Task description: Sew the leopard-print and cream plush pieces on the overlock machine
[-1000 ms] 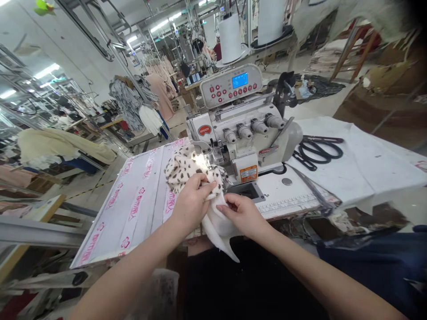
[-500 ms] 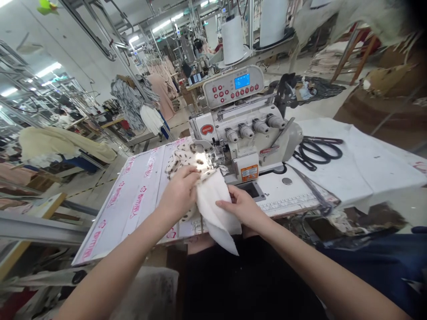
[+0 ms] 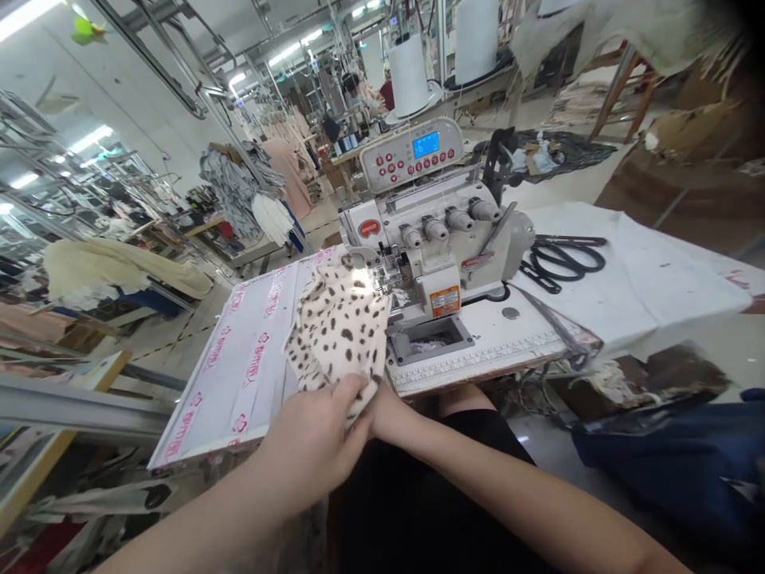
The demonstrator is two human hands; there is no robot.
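Observation:
A cream fabric piece with dark spots (image 3: 339, 331) lies stretched from the needle area of the white overlock sewing machine (image 3: 433, 231) back to the table's near edge. My left hand (image 3: 314, 438) is closed on the near end of this fabric, thumb on top. My right hand (image 3: 386, 414) sits just behind and under the same end, mostly covered by the left hand and the cloth, and its fingers do not show.
Black scissors (image 3: 562, 257) lie on white cloth (image 3: 645, 279) right of the machine. The table (image 3: 239, 375) carries pink-printed tape strips. An opening in the machine bed (image 3: 429, 339) is uncovered. Garment racks and other workstations fill the background.
Both hands have pulled back toward me to the table edge. The fabric is now drawn out flat, spotted side up, and the white underside seen earlier is hidden.

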